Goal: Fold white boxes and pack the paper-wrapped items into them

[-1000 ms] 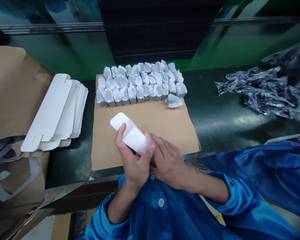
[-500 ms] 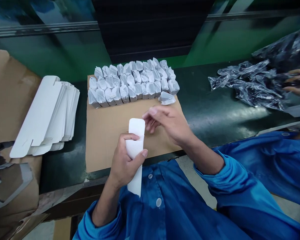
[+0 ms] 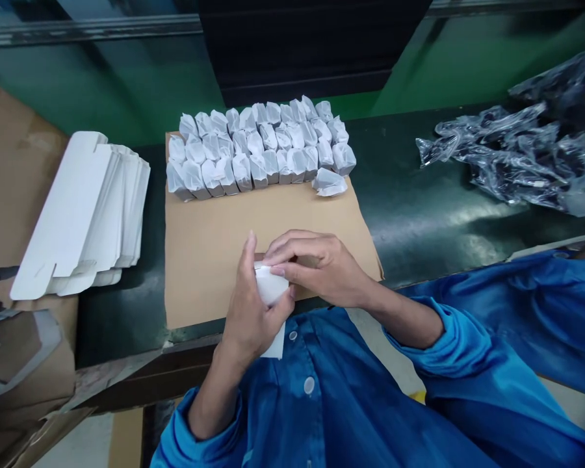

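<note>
My left hand [image 3: 251, 310] grips a white folded paperboard carton [image 3: 272, 285] low on the brown cardboard sheet [image 3: 214, 260]. My right hand [image 3: 316, 266] lies over the carton's upper end, its fingers pressing on the top edge. The hands hide most of the carton, and only its lower end shows below my left hand. Several paper-wrapped items [image 3: 258, 146] stand in tight rows at the far end of the sheet. One loose wrapped item [image 3: 329, 182] lies just in front of the rows.
A stack of flat white carton blanks [image 3: 85, 218] lies to the left on brown cardboard [image 3: 14, 169]. Grey die-cut scraps [image 3: 19, 354] sit lower left. Black items in clear plastic bags [image 3: 507, 153] lie on the dark green bench [image 3: 419, 221] to the right.
My right hand has come back from the sheet onto the carton's top end. The carton now sits lower and more hidden in my hands. The other person's hand at the right has gone.
</note>
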The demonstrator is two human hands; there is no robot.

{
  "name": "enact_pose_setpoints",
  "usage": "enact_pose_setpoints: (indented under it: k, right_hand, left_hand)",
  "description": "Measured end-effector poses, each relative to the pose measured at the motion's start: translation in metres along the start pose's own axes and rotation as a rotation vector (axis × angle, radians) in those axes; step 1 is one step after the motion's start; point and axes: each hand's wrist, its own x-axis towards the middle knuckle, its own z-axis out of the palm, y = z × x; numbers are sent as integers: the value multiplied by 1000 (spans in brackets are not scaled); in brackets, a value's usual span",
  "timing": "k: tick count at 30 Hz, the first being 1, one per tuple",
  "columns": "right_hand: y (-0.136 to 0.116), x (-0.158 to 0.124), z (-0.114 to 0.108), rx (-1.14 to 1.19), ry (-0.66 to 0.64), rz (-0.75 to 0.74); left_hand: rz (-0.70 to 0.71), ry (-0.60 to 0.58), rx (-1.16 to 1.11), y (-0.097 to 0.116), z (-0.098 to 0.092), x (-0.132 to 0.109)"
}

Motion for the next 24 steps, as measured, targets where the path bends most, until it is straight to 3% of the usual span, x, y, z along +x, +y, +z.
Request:
enact_pose_setpoints:
  k: [2, 6, 8, 16, 21, 24]
  right_hand:
    - [5, -6, 2, -44, -3, -93]
    - [19, -15, 16, -263, 210, -293]
    - [25, -15, 20, -327, 245, -339]
    - [32, 0, 5, -454, -5, -347]
    - [26, 2, 4, -491, -29, -368]
    - [22, 7, -18, -573, -88, -328]
  left_hand:
    - [6, -43, -4, 0, -2, -1]
    - [-101, -84, -78, 0, 4, -1]
    - [-162, -54, -140, 1, 10, 0]
    - [-252, 50, -218, 1, 19, 5]
    - [-239, 0, -239, 5, 15, 8]
    - [-294, 86, -289, 1, 13, 20]
